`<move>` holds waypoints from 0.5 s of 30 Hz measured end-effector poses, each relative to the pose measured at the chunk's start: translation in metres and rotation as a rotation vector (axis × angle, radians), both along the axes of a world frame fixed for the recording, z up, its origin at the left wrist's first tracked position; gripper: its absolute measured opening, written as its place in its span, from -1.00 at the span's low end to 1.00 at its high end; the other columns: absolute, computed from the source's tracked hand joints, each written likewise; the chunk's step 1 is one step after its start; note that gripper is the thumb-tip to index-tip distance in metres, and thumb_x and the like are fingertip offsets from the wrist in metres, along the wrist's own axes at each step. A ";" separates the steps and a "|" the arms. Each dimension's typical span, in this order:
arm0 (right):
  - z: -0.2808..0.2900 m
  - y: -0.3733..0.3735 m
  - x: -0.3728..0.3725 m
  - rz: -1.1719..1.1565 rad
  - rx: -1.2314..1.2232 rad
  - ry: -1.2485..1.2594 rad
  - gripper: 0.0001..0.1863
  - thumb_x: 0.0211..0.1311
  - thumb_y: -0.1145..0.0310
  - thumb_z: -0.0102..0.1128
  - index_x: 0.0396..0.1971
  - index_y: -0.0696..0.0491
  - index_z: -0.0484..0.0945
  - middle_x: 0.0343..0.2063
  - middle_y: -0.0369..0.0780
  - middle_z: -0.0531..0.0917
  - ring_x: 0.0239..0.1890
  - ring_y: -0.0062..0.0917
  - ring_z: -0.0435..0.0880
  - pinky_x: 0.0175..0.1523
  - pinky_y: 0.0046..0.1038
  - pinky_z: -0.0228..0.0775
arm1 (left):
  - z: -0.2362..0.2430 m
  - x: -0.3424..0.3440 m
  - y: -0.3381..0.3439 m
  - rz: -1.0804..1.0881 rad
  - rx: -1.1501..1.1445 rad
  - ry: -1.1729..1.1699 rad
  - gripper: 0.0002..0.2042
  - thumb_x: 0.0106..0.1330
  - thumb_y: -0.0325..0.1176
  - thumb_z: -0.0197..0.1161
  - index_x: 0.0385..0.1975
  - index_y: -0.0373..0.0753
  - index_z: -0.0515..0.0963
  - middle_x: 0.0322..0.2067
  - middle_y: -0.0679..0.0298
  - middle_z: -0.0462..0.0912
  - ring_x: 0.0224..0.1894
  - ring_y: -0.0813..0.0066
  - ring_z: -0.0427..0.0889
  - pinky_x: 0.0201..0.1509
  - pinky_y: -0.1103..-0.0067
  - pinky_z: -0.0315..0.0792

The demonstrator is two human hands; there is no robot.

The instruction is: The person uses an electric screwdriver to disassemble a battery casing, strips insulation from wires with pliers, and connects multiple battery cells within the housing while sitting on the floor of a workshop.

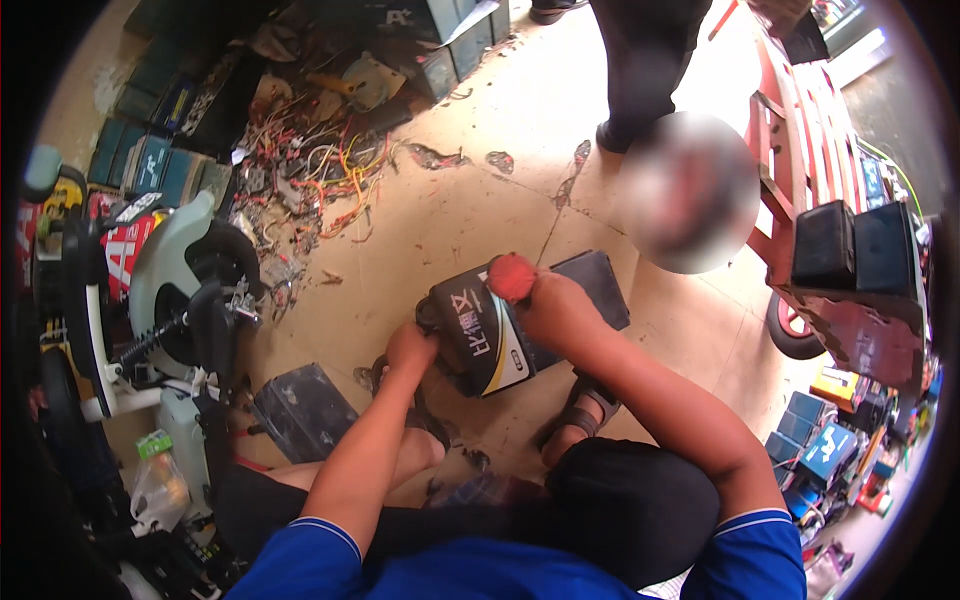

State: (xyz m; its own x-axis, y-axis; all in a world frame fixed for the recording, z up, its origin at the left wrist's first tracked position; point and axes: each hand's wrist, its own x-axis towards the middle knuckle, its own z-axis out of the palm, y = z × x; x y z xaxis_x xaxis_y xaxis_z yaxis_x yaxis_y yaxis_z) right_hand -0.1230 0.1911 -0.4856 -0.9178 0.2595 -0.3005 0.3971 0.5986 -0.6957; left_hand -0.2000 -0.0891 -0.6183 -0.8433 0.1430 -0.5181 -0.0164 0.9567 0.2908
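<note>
A black battery case [470, 335] with white lettering and gold and white stripes rests on the floor between my feet. My left hand [412, 348] is closed round its left end, where a dark handle or strap seems to be. Against its upper right edge my right hand [556, 308] is closed on a round red object [512, 277], whose exact kind I cannot make out. My fingertips there are partly hidden. Just beyond my right hand lies another dark box [597, 283], touching or very near the case.
A dark battery block [305, 410] lies by my left leg. Tangled wires [330, 170] heap at far left, beside a pale scooter [170, 280]. A person's dark-clothed leg [650, 60] stands ahead. On the right is a red cart [860, 330] carrying black boxes [885, 250].
</note>
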 end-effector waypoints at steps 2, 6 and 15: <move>0.011 0.002 -0.003 0.008 0.003 -0.031 -0.87 0.17 0.49 0.09 -0.36 0.24 0.54 -0.38 0.16 0.68 -0.21 0.08 0.70 -0.09 -0.06 0.56 | -0.002 -0.004 0.002 0.019 0.010 -0.062 -0.60 0.15 -0.08 0.35 -0.32 -0.37 0.71 -0.34 -0.15 0.73 -0.19 -0.16 0.72 -0.10 0.14 0.58; 0.019 0.002 -0.004 -0.035 0.006 -0.079 -0.86 0.14 0.49 0.13 -0.34 0.24 0.54 -0.41 0.13 0.70 -0.23 0.04 0.72 -0.11 -0.07 0.57 | -0.010 -0.008 -0.005 0.027 0.038 -0.118 -0.60 0.17 -0.07 0.35 -0.27 -0.35 0.72 -0.31 -0.17 0.73 -0.14 -0.12 0.74 -0.04 0.20 0.58; 0.008 0.015 -0.001 -0.015 -0.082 -0.127 -0.80 0.09 0.44 0.19 -0.34 0.28 0.57 -0.36 0.16 0.68 -0.18 0.07 0.69 -0.06 -0.07 0.54 | -0.001 -0.008 -0.001 -0.003 0.059 -0.151 -0.64 0.16 -0.12 0.34 -0.34 -0.38 0.71 -0.40 -0.17 0.71 -0.20 -0.12 0.74 -0.11 0.18 0.57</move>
State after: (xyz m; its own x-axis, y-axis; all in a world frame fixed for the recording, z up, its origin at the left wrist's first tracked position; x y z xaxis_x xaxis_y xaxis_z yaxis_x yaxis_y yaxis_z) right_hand -0.1245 0.2063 -0.4779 -0.8671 0.2425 -0.4351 0.4937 0.5351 -0.6855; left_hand -0.2082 -0.0903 -0.6191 -0.7560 0.1792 -0.6296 -0.0615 0.9381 0.3409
